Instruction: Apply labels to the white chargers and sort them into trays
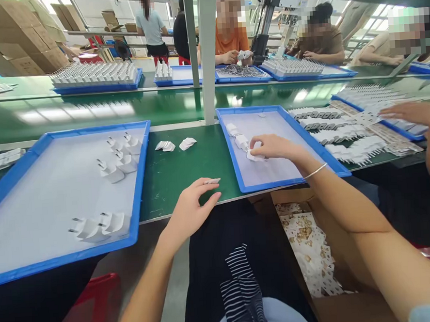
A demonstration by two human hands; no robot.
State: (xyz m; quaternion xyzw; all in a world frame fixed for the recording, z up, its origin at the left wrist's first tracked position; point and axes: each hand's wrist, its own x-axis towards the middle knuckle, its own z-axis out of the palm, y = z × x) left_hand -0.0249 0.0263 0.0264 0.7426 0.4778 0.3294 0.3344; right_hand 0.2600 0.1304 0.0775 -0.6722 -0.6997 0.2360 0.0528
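Note:
My left hand is over the bench's front edge, thumb and index finger apart. A small flat white piece is held at its fingers. In the right blue-rimmed tray, my right hand pinches a white charger housing at the end of a short row of white housings. Two little stacks of white pieces lie on the green bench between the trays. The left blue-rimmed tray holds several white plug chargers with pins pointing up and sideways.
Rows of white plug parts cover the bench at right, near another person's hand. An upright post stands behind the bench. Below the edge is a cardboard box of white sheets. People and filled trays are across the bench.

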